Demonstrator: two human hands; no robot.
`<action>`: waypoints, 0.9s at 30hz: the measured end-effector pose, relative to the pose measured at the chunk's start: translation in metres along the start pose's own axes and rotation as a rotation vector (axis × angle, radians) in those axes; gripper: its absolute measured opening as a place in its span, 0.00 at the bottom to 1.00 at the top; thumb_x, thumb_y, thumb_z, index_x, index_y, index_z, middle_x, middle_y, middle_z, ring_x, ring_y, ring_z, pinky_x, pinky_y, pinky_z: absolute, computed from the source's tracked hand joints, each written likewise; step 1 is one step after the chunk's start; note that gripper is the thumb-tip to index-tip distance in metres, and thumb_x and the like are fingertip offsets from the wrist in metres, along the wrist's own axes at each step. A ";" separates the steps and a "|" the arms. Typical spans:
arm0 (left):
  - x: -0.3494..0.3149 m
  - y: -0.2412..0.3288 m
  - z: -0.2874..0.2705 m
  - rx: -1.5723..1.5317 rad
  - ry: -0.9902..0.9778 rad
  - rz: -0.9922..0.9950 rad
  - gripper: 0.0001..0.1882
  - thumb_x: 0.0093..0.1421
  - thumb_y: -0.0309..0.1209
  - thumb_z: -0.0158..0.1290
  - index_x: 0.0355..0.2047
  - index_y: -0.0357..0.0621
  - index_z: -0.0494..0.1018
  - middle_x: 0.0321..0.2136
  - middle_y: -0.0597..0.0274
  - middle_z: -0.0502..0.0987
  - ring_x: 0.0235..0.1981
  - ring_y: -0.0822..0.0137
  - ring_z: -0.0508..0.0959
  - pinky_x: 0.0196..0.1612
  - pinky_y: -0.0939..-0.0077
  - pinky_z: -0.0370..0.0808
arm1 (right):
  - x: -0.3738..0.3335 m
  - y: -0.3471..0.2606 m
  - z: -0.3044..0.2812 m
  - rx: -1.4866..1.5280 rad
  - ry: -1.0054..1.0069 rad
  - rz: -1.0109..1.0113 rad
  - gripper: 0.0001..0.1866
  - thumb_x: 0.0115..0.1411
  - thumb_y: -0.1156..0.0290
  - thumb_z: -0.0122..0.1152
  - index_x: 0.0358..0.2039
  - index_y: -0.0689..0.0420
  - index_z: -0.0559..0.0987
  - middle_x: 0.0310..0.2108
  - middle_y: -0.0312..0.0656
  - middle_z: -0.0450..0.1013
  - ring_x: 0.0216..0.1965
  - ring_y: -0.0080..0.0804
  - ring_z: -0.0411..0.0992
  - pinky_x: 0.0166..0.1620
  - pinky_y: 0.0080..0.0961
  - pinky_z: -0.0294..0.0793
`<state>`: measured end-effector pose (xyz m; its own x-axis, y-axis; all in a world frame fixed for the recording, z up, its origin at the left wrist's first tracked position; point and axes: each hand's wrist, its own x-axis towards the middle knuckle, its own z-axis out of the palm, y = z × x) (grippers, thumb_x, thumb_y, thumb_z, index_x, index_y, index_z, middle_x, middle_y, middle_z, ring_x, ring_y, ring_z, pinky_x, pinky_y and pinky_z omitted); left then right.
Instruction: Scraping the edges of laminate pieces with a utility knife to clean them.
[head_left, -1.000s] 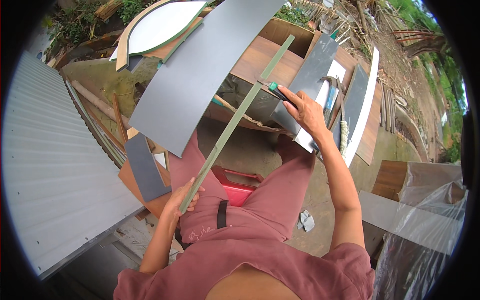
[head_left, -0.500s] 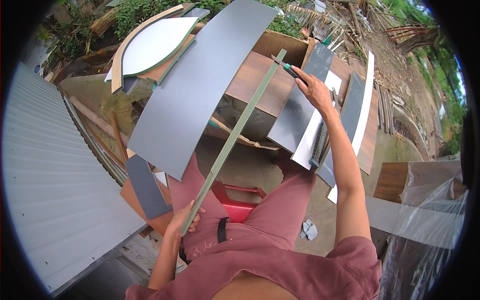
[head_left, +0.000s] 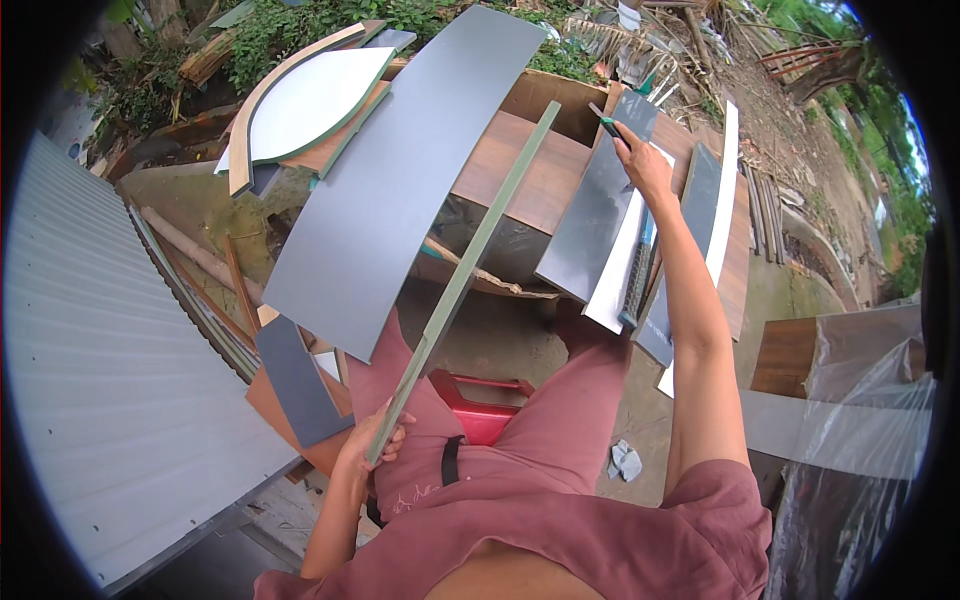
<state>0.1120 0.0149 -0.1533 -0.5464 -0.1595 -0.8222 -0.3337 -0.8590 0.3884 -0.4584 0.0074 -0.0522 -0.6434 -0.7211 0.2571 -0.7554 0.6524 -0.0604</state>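
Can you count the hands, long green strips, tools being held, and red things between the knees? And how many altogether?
Hands: 2 (left hand, right hand)
Long green strip: 1
Held tool: 1
Red thing between the knees: 1
Total: 5

The left hand (head_left: 362, 442) grips the near end of a long green strip (head_left: 472, 262) slanting to the upper right. The right hand (head_left: 645, 167) holds a knife (head_left: 608, 124), its blade near the strip's far end but apart from it. A grey panel (head_left: 400, 190) lies left of the strip; a red stool (head_left: 485, 418) shows between the legs (head_left: 562, 415).
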 end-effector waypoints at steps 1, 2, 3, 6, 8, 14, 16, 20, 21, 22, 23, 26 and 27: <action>-0.001 0.001 -0.001 0.002 0.000 0.011 0.29 0.64 0.54 0.38 0.37 0.36 0.69 0.14 0.69 0.61 0.09 0.78 0.57 0.10 0.85 0.52 | -0.001 -0.002 0.001 0.003 0.010 -0.003 0.22 0.61 0.50 0.46 0.57 0.29 0.66 0.28 0.50 0.75 0.33 0.48 0.75 0.32 0.42 0.74; -0.002 0.001 -0.002 0.005 0.002 0.009 0.29 0.64 0.54 0.38 0.38 0.35 0.69 0.14 0.69 0.61 0.09 0.78 0.57 0.10 0.85 0.52 | -0.007 -0.002 0.003 0.078 0.038 0.005 0.21 0.61 0.50 0.46 0.56 0.29 0.66 0.28 0.50 0.75 0.33 0.49 0.75 0.33 0.43 0.74; -0.002 -0.002 0.000 -0.002 0.007 0.002 0.30 0.64 0.55 0.38 0.38 0.35 0.69 0.14 0.70 0.61 0.09 0.78 0.56 0.10 0.85 0.52 | -0.015 -0.006 0.004 0.151 0.058 0.005 0.21 0.62 0.50 0.46 0.56 0.30 0.66 0.28 0.51 0.74 0.33 0.49 0.75 0.33 0.44 0.73; -0.007 -0.003 -0.001 -0.019 0.029 0.018 0.30 0.64 0.55 0.38 0.37 0.35 0.70 0.13 0.70 0.60 0.10 0.79 0.57 0.10 0.84 0.52 | -0.044 -0.041 -0.005 0.009 0.009 -0.229 0.21 0.62 0.51 0.46 0.56 0.30 0.66 0.28 0.52 0.74 0.33 0.52 0.74 0.33 0.47 0.72; -0.005 -0.006 -0.001 0.003 0.033 0.014 0.29 0.64 0.55 0.39 0.37 0.35 0.70 0.13 0.70 0.61 0.10 0.78 0.58 0.10 0.84 0.55 | -0.039 -0.031 0.009 0.055 0.069 -0.132 0.21 0.61 0.52 0.47 0.56 0.31 0.66 0.28 0.54 0.74 0.32 0.54 0.74 0.33 0.48 0.71; -0.024 -0.019 -0.008 -0.118 0.167 0.122 0.23 0.61 0.48 0.49 0.41 0.38 0.70 0.23 0.65 0.72 0.19 0.73 0.71 0.20 0.78 0.71 | -0.069 -0.048 -0.006 0.394 0.027 0.040 0.22 0.62 0.53 0.46 0.56 0.39 0.67 0.37 0.54 0.74 0.39 0.54 0.73 0.41 0.44 0.70; -0.028 -0.025 -0.010 -0.217 0.216 0.174 0.22 0.61 0.46 0.50 0.44 0.38 0.69 0.28 0.63 0.74 0.23 0.71 0.74 0.24 0.76 0.74 | -0.093 -0.057 -0.004 0.486 0.027 0.010 0.22 0.62 0.52 0.46 0.56 0.39 0.68 0.40 0.53 0.74 0.42 0.53 0.72 0.44 0.41 0.69; -0.036 -0.031 -0.014 -0.606 0.244 0.227 0.27 0.54 0.41 0.60 0.50 0.41 0.66 0.47 0.59 0.72 0.48 0.63 0.72 0.52 0.65 0.70 | -0.136 -0.073 0.007 0.598 -0.070 -0.051 0.22 0.62 0.52 0.46 0.57 0.39 0.67 0.40 0.53 0.74 0.42 0.54 0.72 0.45 0.40 0.69; -0.039 -0.027 -0.010 -0.581 0.228 0.282 0.27 0.55 0.40 0.60 0.51 0.42 0.66 0.48 0.59 0.72 0.48 0.63 0.72 0.52 0.66 0.70 | -0.146 -0.076 0.007 0.614 -0.092 -0.039 0.22 0.62 0.52 0.46 0.57 0.39 0.67 0.39 0.53 0.74 0.42 0.54 0.72 0.45 0.40 0.69; -0.043 -0.028 -0.006 -0.562 0.219 0.335 0.27 0.55 0.39 0.60 0.52 0.42 0.65 0.48 0.59 0.72 0.48 0.62 0.72 0.52 0.66 0.69 | -0.157 -0.080 0.009 0.632 -0.122 -0.032 0.22 0.62 0.52 0.47 0.57 0.39 0.67 0.39 0.53 0.74 0.41 0.54 0.72 0.44 0.40 0.69; -0.045 -0.026 -0.001 -0.570 0.237 0.319 0.27 0.55 0.39 0.60 0.52 0.42 0.65 0.48 0.59 0.72 0.48 0.62 0.72 0.52 0.66 0.69 | -0.165 -0.084 0.008 0.624 -0.149 -0.020 0.22 0.62 0.53 0.47 0.57 0.40 0.67 0.38 0.53 0.74 0.41 0.53 0.72 0.44 0.40 0.69; -0.053 -0.031 0.016 -0.692 0.221 0.348 0.26 0.55 0.37 0.59 0.51 0.43 0.65 0.47 0.61 0.72 0.49 0.62 0.71 0.53 0.62 0.69 | -0.184 -0.091 0.011 0.613 -0.151 -0.053 0.22 0.63 0.54 0.47 0.57 0.41 0.67 0.38 0.53 0.74 0.42 0.51 0.72 0.44 0.39 0.69; -0.053 -0.035 0.022 -0.752 0.209 0.373 0.24 0.56 0.35 0.59 0.51 0.43 0.65 0.46 0.62 0.72 0.49 0.62 0.71 0.53 0.60 0.69 | -0.187 -0.092 0.013 0.618 -0.155 -0.054 0.22 0.63 0.54 0.47 0.57 0.41 0.67 0.38 0.53 0.74 0.42 0.51 0.72 0.44 0.39 0.69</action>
<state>0.1359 0.0638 -0.1146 -0.3419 -0.5179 -0.7842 0.4769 -0.8147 0.3301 -0.2699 0.0796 -0.1071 -0.5781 -0.8046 0.1360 -0.6898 0.3928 -0.6082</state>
